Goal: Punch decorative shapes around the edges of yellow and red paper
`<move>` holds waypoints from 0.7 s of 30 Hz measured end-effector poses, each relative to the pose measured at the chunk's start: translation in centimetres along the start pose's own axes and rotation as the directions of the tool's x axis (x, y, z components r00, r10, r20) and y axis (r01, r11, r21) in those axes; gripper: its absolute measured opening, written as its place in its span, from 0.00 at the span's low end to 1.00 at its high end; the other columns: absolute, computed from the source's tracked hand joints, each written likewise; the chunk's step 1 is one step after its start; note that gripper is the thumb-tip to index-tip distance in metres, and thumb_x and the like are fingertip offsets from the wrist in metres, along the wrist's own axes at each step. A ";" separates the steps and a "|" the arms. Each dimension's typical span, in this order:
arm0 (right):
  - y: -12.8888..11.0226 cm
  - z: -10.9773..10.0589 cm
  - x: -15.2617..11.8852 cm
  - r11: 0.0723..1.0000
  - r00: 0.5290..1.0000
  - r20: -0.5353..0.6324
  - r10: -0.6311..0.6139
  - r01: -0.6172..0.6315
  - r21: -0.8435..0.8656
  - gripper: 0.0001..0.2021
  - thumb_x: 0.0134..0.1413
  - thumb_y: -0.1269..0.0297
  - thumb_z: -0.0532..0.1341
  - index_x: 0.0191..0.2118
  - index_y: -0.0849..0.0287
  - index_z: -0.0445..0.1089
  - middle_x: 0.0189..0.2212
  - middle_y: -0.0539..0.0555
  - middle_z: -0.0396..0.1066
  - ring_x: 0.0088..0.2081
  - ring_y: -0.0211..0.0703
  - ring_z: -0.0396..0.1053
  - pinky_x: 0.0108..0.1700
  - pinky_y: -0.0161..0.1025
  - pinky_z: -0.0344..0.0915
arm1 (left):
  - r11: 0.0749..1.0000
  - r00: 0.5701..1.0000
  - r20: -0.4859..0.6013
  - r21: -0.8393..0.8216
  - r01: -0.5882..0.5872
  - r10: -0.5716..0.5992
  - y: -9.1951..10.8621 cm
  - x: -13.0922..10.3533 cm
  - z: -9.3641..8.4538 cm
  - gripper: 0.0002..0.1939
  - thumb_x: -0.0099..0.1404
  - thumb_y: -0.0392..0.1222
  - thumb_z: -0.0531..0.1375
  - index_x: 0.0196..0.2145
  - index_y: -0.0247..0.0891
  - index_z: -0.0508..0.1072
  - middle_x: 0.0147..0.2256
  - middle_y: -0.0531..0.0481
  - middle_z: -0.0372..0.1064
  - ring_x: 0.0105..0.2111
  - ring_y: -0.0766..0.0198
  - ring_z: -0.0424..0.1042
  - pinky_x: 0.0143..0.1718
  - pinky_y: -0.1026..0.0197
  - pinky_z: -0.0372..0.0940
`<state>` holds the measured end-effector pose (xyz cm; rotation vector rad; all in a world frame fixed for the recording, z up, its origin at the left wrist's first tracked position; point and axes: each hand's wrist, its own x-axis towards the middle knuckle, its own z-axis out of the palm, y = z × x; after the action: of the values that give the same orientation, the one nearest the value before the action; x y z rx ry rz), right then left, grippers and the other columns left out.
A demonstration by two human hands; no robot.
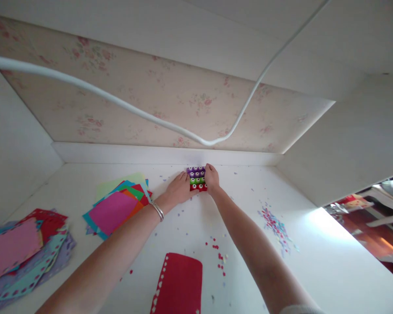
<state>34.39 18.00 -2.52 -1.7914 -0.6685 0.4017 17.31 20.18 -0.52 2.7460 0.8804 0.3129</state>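
Observation:
Against the back edge of the white desktop sits a tight block of small paper punches (197, 174), in purple, green and red rows with round white, dark-centred tops. My left hand (179, 187) is closed against the block's left side, its thumb along the front edge. On the opposite side, the fingers of my right hand (212, 178) wrap round the right edge and cover part of it. The underside of the block is hidden. A red paper sheet (180, 283) with holes punched along its left edge lies nearer me, between my forearms.
Left of my arm is a fanned stack of coloured paper (113, 211); farther left, a pile of punched sheets (16, 248). Paper confetti (275, 224) is heaped at right, with red bits (220, 257) scattered nearby. A white cable (134, 113) hangs across above.

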 end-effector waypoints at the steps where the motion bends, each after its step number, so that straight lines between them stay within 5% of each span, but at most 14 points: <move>1: -0.3 0.6 -0.1 1.000 1.000 0.004 0.002 -0.002 0.002 0.20 0.58 0.56 0.51 0.50 0.56 0.70 0.53 0.55 0.70 0.56 0.46 0.64 0.60 0.45 0.55 | 1.000 1.000 0.001 0.004 0.002 -0.002 -0.6 0.0 -0.1 0.40 0.63 0.60 0.55 0.60 0.23 0.58 0.62 0.27 0.54 0.64 0.45 0.51 0.64 0.51 0.45; 7: -2.1 3.9 -0.3 1.000 1.000 0.023 0.003 -0.003 0.006 0.20 0.60 0.55 0.50 0.50 0.56 0.70 0.52 0.55 0.70 0.56 0.48 0.64 0.60 0.45 0.56 | 1.000 1.000 -0.012 0.022 0.003 -0.003 -4.3 0.1 -1.2 0.38 0.64 0.59 0.54 0.60 0.24 0.58 0.62 0.29 0.56 0.64 0.47 0.52 0.64 0.52 0.44; 12: -2.6 4.8 -0.4 1.000 1.000 0.016 0.017 -0.017 -0.012 0.20 0.60 0.54 0.48 0.50 0.55 0.70 0.50 0.56 0.71 0.54 0.52 0.66 0.59 0.48 0.57 | 1.000 0.999 -0.033 0.019 -0.009 0.010 -5.4 0.4 -1.4 0.38 0.63 0.59 0.56 0.59 0.25 0.60 0.62 0.30 0.56 0.64 0.46 0.52 0.65 0.53 0.44; 17: -2.5 2.7 -1.2 0.999 0.999 0.024 -0.034 0.034 -0.001 0.20 0.60 0.56 0.49 0.52 0.56 0.69 0.53 0.56 0.70 0.55 0.49 0.65 0.58 0.46 0.57 | 1.000 0.997 -0.078 -0.008 -0.003 0.003 -5.5 -0.6 -2.5 0.39 0.60 0.61 0.59 0.59 0.28 0.60 0.62 0.33 0.57 0.64 0.43 0.53 0.64 0.48 0.47; 21: -2.3 -1.6 -3.9 0.994 0.992 0.073 -0.106 0.104 0.027 0.19 0.57 0.57 0.53 0.49 0.58 0.70 0.52 0.58 0.70 0.53 0.49 0.66 0.58 0.45 0.57 | 0.999 0.991 -0.131 -0.037 -0.003 -0.002 -5.4 -5.4 -5.0 0.34 0.67 0.59 0.52 0.60 0.29 0.59 0.62 0.37 0.57 0.64 0.47 0.51 0.63 0.46 0.49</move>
<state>31.76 14.88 -0.02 -1.7178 -0.8036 0.4041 8.72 22.06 1.91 2.7166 0.8962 0.5090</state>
